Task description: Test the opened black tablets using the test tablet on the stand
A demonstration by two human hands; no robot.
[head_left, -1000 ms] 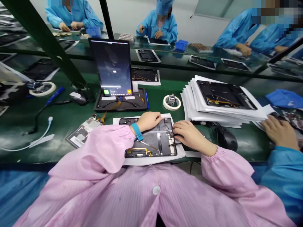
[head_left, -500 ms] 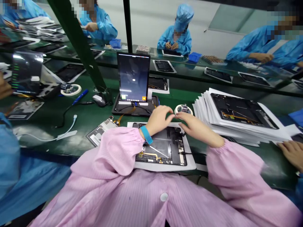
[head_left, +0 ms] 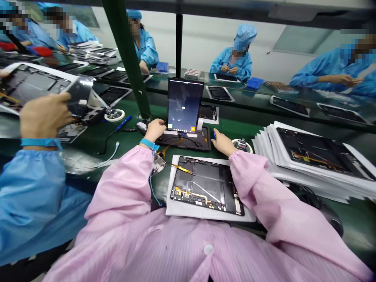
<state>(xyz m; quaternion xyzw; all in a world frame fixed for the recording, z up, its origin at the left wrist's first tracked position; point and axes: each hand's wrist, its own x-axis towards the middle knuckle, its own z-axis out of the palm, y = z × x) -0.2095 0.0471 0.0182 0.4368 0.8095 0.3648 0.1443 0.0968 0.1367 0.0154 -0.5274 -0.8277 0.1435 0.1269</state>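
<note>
Blue wrist strap (head_left: 149, 144) on my left hand (head_left: 154, 131), its fingers (head_left: 155, 125) spread onto a mouse (head_left: 141, 127); my right hand (head_left: 223, 144), fingers (head_left: 216, 140) pressed together, sits just beside a blue pen (head_left: 214, 135), near the black tray (head_left: 188, 144) holding an upright tablet (head_left: 185, 105).

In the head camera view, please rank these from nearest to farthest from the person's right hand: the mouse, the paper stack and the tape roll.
From the right hand:
1. Tape roll: just to its right.
2. Paper stack: farther right.
3. Mouse: far left, beside the left hand.
</note>
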